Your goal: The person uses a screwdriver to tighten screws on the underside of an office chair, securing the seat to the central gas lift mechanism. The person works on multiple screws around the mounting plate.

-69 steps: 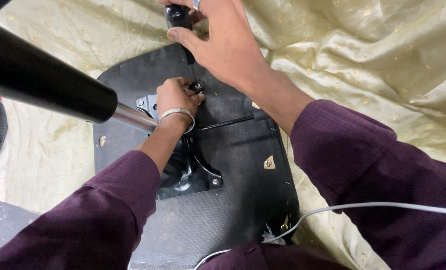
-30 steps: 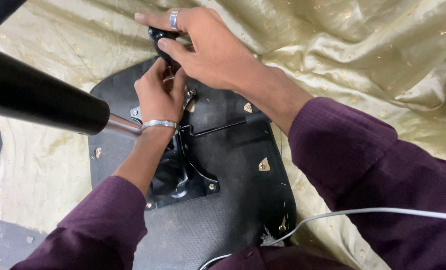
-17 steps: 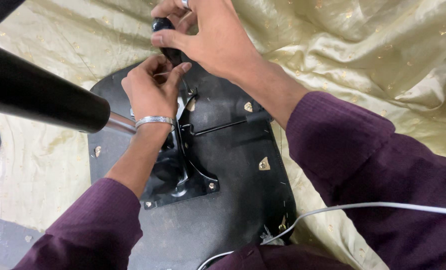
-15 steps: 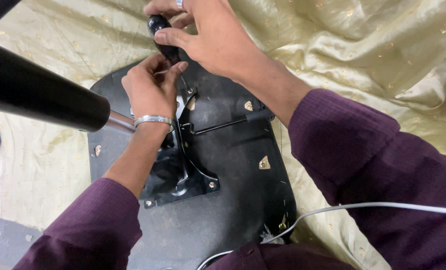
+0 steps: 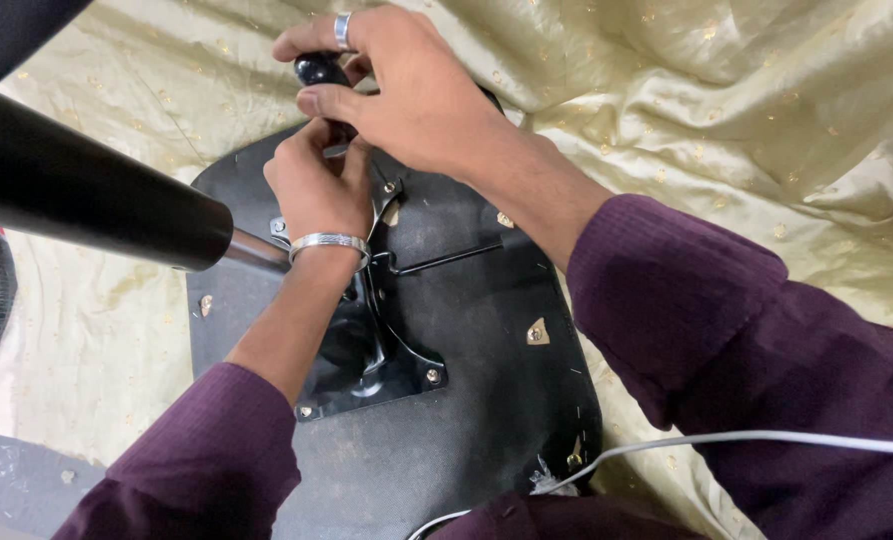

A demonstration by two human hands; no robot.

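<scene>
Right hand (image 5: 416,95): fingers curled shut around a small black rounded tool handle (image 5: 316,70), thumb pressed along its near side, index finger hooked over the top. A silver ring sits on one finger. Only the top of the handle shows; whatever lies below it is hidden behind the hands, so I cannot tell what kind of tip it has.

Left hand (image 5: 316,185): directly beneath the right, touching it, fingertips pinched together at a small pale piece right under the handle — too covered to identify. A silver metal bangle (image 5: 329,241) circles the wrist.

Both hands work at the far edge of a black metal mounting bracket (image 5: 386,355) with raised curved arms, fastened by screws at its corners to the flat black underside of a chair seat (image 5: 486,400). The seat lies upside down — small brass-coloured fittings sit near its edges. A thin black lever rod (image 5: 446,258) runs out from the bracket toward the person's right.

A thick black cylinder (image 5: 76,195) crosses the upper left, narrowing to a shiny silver shaft (image 5: 256,252) that ends at the bracket just beside the left wrist.

Under the seat: a crumpled pale gold cloth with small dots (image 5: 716,110), spread wide on all visible sides. A white cable (image 5: 746,440) crosses the lower right over the dark purple sleeve (image 5: 766,350). Grey floor (image 5: 16,480) shows at the lower left corner.
</scene>
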